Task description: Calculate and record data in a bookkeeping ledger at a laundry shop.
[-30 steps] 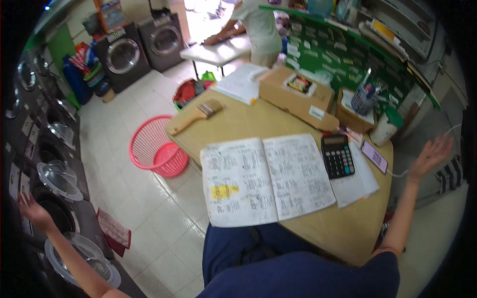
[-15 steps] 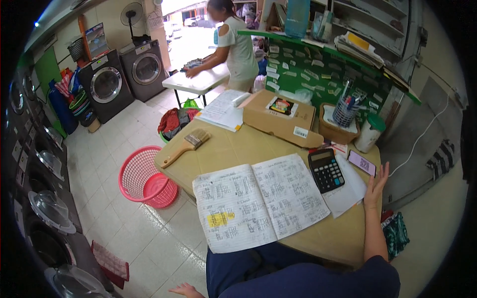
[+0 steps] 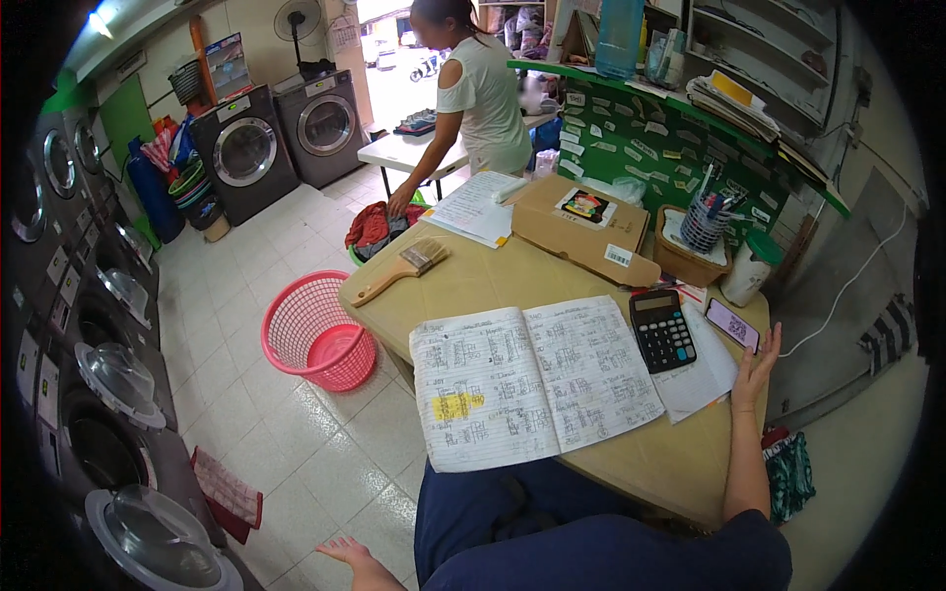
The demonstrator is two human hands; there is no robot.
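My right hand (image 3: 755, 366) rests at the table's right edge, fingers spread and empty. Just above its fingertips lies a phone (image 3: 732, 323) with a square code on its screen. A black calculator (image 3: 662, 330) sits to the left, partly over loose white paper (image 3: 702, 369). In front of me an open notebook (image 3: 537, 384) with handwritten columns and a yellow-highlighted patch overhangs the near edge. Low on the left, away from the table, my left hand (image 3: 345, 552) is held out palm up, open with nothing in it.
The yellowish table (image 3: 394, 315) bears a wide brush (image 3: 404, 269), papers (image 3: 473, 209), a cardboard box (image 3: 576, 225) and a pen holder (image 3: 708, 219). A pink basket (image 3: 320, 333) stands on the floor. Washing machines (image 3: 103, 433) with open doors line the left. A co-worker (image 3: 488, 98) stands behind.
The co-worker has turned from folded cloth on the white table and now reaches down into the clothes basket. My view has shifted slightly left; my left hand shows more. My right hand stays put.
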